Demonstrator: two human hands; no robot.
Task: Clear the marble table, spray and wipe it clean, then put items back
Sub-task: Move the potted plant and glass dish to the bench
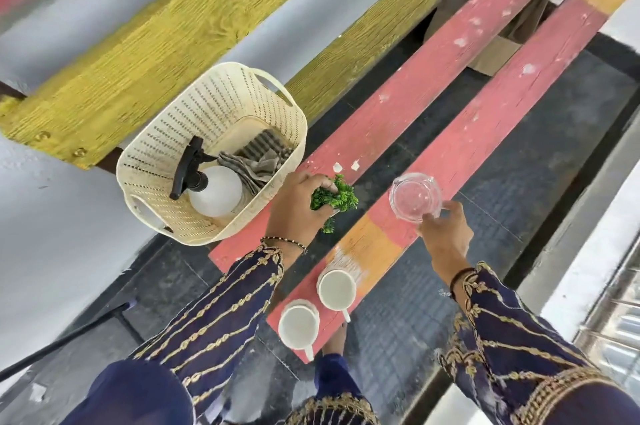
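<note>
My left hand [298,208] grips a small green plant [337,197] over a pink bench slat [398,106]. My right hand [443,234] holds a clear glass jug [414,196] by its near side, on the neighbouring pink and orange slat [512,102]. Two white cups [337,289] [298,326] stand on that same slat, nearer to me. A cream plastic basket [166,133] sits at the left end of the bench and holds a white spray bottle [214,190] with a black trigger and a striped grey cloth [258,161]. No marble table is in view.
Yellow slats [138,54] form the bench back beyond the basket. Dark floor tiles [540,161] show between and under the slats. A pale wall or ledge [588,262] runs along the right. A foot shows under the bench near the cups.
</note>
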